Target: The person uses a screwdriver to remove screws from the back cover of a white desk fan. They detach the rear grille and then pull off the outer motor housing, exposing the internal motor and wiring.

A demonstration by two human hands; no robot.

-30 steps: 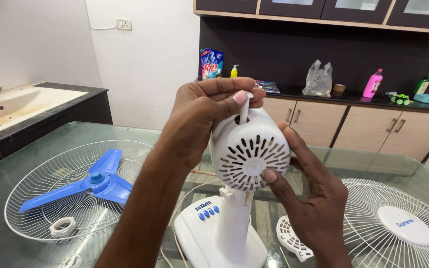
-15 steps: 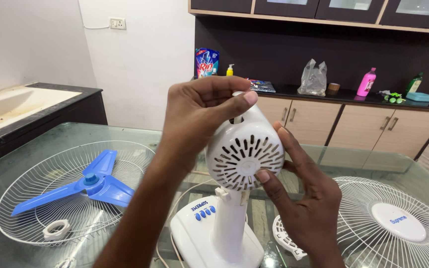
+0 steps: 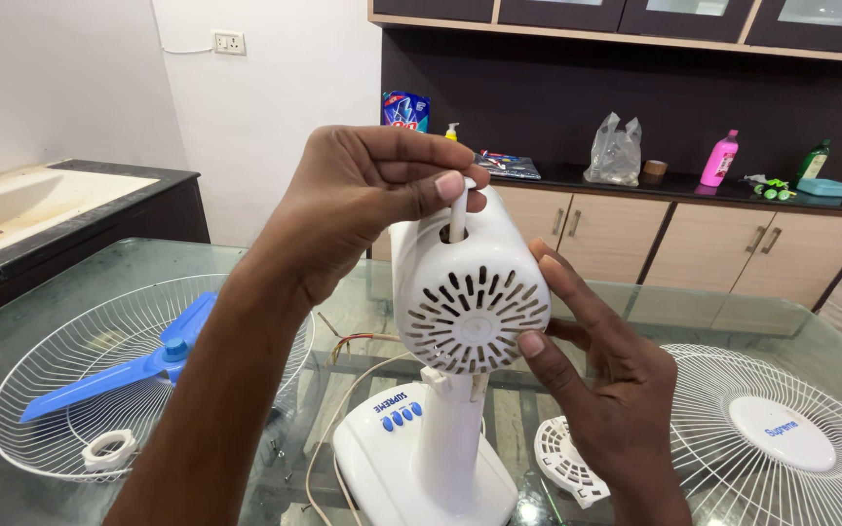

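Note:
A white table fan stands on the glass table, its vented motor housing [image 3: 470,292] on a white stand and base [image 3: 411,468] with blue buttons. My left hand [image 3: 363,205] is above the housing, thumb and fingers pinching the thin white knob pin [image 3: 458,209] that sticks out of the hole in its top. My right hand [image 3: 596,380] cups the housing's right side, with the thumb pressed on the vented back cover.
A white wire guard [image 3: 80,390] at the left holds a blue fan blade [image 3: 119,370] and a white ring nut [image 3: 109,448]. Another guard [image 3: 782,438] lies at the right, with a small white vented cover [image 3: 567,468] beside the base. Loose cord trails left. Sink counter left, cabinets behind.
My left hand has drawn the white pin up out of the housing's top hole again after pressing it down. The housing has tilted slightly. My right hand stays on its side.

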